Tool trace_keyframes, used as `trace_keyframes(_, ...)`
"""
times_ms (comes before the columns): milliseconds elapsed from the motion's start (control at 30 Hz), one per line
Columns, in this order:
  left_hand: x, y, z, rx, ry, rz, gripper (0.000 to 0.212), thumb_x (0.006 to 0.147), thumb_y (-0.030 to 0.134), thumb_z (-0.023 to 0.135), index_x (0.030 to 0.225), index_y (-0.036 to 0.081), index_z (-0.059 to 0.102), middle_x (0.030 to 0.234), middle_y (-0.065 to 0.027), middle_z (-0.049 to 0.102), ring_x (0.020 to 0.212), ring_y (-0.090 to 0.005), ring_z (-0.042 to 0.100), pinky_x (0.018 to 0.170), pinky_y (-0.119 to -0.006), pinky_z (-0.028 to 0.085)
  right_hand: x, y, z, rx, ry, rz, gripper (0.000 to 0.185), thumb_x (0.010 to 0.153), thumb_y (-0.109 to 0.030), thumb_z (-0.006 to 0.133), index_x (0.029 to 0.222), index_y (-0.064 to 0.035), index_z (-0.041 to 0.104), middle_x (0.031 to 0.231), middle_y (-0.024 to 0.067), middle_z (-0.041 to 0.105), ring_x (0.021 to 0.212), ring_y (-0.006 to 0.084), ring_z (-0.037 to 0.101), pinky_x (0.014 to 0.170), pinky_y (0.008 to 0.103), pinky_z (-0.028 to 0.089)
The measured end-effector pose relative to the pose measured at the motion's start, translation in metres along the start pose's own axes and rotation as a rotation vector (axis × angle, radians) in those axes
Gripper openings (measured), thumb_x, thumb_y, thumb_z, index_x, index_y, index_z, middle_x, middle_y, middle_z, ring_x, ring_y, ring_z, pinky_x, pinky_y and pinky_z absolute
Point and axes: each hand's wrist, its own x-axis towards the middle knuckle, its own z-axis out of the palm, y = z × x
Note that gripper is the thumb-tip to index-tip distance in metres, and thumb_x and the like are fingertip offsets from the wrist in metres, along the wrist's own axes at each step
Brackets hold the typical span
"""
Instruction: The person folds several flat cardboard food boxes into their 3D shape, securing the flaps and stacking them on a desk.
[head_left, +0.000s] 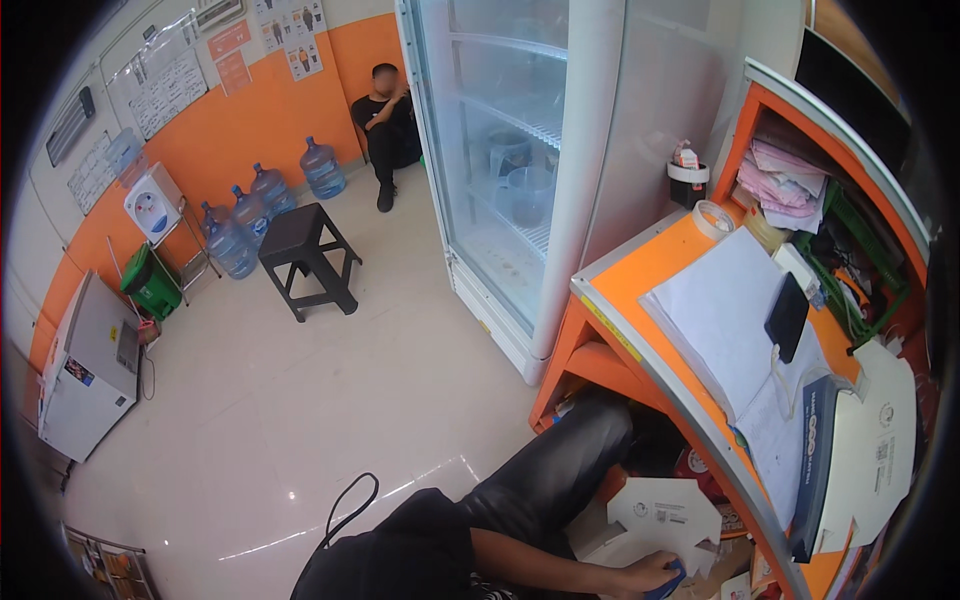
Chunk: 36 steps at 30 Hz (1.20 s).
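My left hand (651, 576) is at the bottom edge, beside the desk, with its fingers closed around a small blue object (670, 580) that I cannot identify. Close by, under and beyond the hand, lies a flat white die-cut cardboard piece (664, 506) with printing. My right hand is out of view. On the orange desk (637, 255) lie an open notebook (716, 300), a black phone (787, 317) with a pale cable, a roll of tape (712, 220), a dark blue box (812, 472) and another white cardboard piece (870, 442).
A glass-door refrigerator (502, 172) stands beyond the desk. A black plastic stool (292, 232), water bottles (322, 169), a water dispenser (154, 202), a green bin (150, 281) and a white chest freezer (94, 367) are farther off. A person (386, 127) sits against the wall.
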Motion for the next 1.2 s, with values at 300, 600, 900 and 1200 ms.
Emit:
trace_keyframes(300, -0.034, 0.078, -0.019, 0.023, -0.187, -0.239, 0.028, 0.1, 0.023, 0.06, 0.094, -0.004, 0.064, 0.08, -0.007, 0.065, 0.081, -0.0133, 0.064, 0.062, -0.03, 0.05, 0.006, 0.0, -0.005, -0.245, -0.162, 0.061, 0.082, 0.091, -0.042, 0.068, 0.145, 0.0038, 0.028, 0.14, 0.0242, 0.045, 0.12, 0.0357, 0.052, 0.1, 0.047, 0.048)
trace_keyframes(600, -0.029, 0.118, -0.022, -0.166, -0.476, -0.364, 0.026, 0.104, 0.018, 0.051, 0.096, -0.002, 0.065, 0.081, -0.0028, 0.067, 0.063, -0.0059, 0.056, 0.054, -0.025, 0.045, 0.033, 0.013, -0.007, -0.558, -0.367, -0.348, 0.06, 0.096, -0.032, 0.063, 0.142, 0.0001, 0.041, 0.136, 0.0198, 0.049, 0.111, 0.0313, 0.059, 0.094, 0.043, 0.053)
trace_keyframes(900, -0.032, 0.11, -0.017, -0.001, -0.253, -0.12, 0.029, 0.105, 0.024, 0.053, 0.094, -0.001, 0.066, 0.078, 0.0005, 0.061, 0.069, -0.0044, 0.05, 0.062, -0.025, 0.043, 0.039, -0.008, 0.013, -0.369, -0.342, 0.073, 0.056, 0.102, -0.041, 0.053, 0.139, -0.0003, 0.046, 0.139, 0.0213, 0.049, 0.12, 0.0344, 0.054, 0.104, 0.0446, 0.047)
trace_keyframes(1200, -0.05, 0.124, -0.031, 0.048, -0.307, -0.137, 0.035, 0.104, 0.024, 0.053, 0.084, -0.003, 0.062, 0.073, -0.0033, 0.057, 0.072, -0.0085, 0.052, 0.065, -0.029, 0.044, 0.026, -0.028, 0.021, -0.386, -0.35, 0.24, 0.062, 0.104, -0.047, 0.044, 0.147, -0.0026, 0.04, 0.142, 0.0228, 0.043, 0.127, 0.034, 0.047, 0.108, 0.0421, 0.04)
